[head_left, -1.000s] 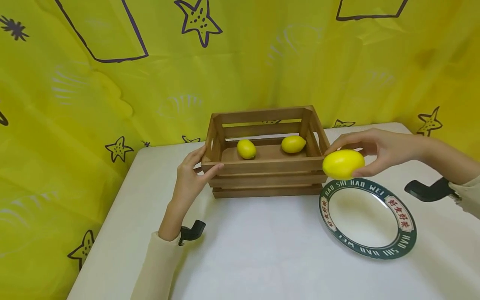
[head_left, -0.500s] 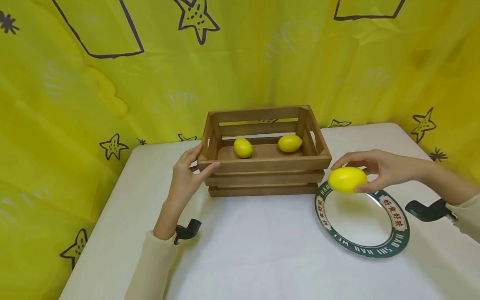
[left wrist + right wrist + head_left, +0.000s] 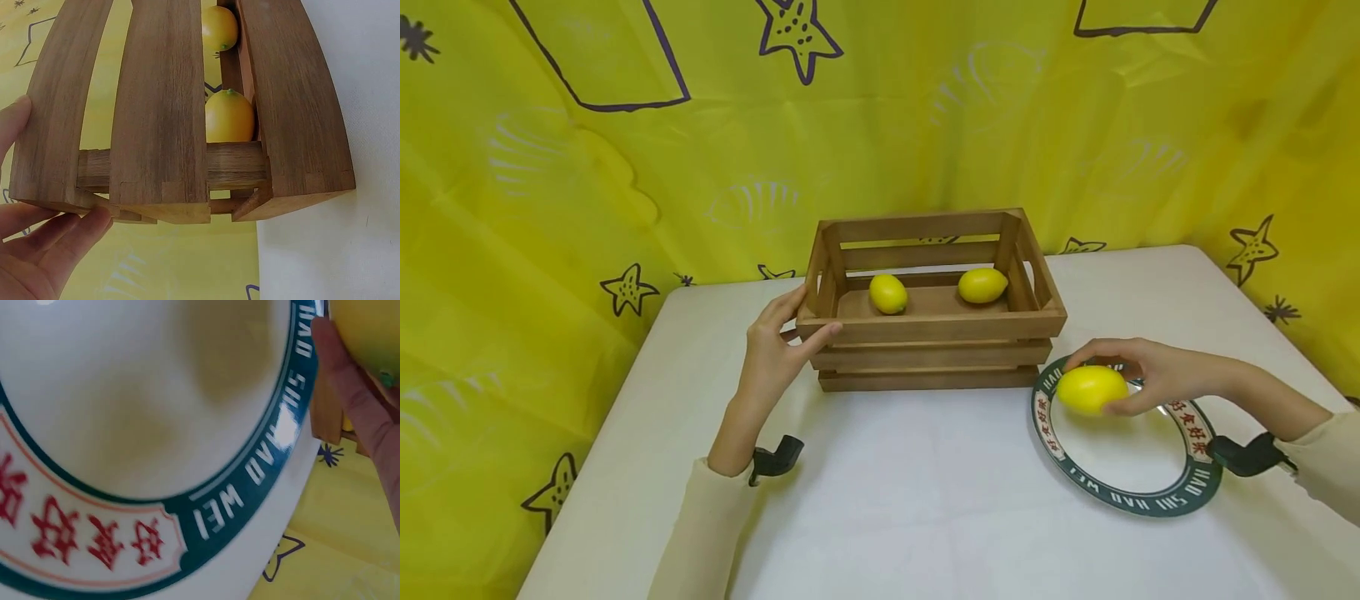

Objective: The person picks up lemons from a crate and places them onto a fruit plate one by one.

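My right hand (image 3: 1157, 375) grips a yellow lemon (image 3: 1092, 391) between thumb and fingers, over the far left part of a white plate (image 3: 1123, 454) with a green lettered rim. In the right wrist view the lemon (image 3: 369, 337) is cut off at the upper right corner, above the plate's rim (image 3: 250, 469). At the left end of a slatted wooden crate (image 3: 932, 332), my left hand (image 3: 775, 342) holds the corner, thumb on the front and fingers on the end. Inside the crate lie two lemons, one at left (image 3: 888, 294) and one at right (image 3: 982, 285).
Under everything is a table with a white cloth (image 3: 910, 483). Behind its back edge hangs a yellow curtain (image 3: 880, 142) printed with starfish and shells. The plate lies just right of the crate's front corner.
My right hand has moved down with the lemon, from beside the crate's right front corner to low over the plate. The left hand keeps its hold on the crate.
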The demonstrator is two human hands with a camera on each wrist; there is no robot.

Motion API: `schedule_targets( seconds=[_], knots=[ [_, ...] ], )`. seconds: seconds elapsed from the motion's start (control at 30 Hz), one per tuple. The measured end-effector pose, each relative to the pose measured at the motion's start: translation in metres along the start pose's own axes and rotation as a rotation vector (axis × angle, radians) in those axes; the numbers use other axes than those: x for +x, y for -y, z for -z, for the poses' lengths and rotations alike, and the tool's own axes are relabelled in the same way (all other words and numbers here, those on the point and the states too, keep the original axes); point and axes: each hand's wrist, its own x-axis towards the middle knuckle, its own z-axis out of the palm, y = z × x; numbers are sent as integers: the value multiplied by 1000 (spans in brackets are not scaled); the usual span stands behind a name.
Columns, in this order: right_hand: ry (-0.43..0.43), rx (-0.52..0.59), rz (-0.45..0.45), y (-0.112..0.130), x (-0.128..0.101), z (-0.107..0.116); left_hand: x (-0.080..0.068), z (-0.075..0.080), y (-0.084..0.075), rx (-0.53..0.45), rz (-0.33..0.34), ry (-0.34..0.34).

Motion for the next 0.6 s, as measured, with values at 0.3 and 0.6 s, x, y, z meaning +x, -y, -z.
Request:
schedule_targets(
  seconds=[0.3,0.6],
  knots=[
    [2,-28,-65,-7,-2,-14,1,-1,0,-8,-4,-6],
    [1,-84,-75,-9,0,-23,0,-1,-1,-11,-1,-5]
  ],
)
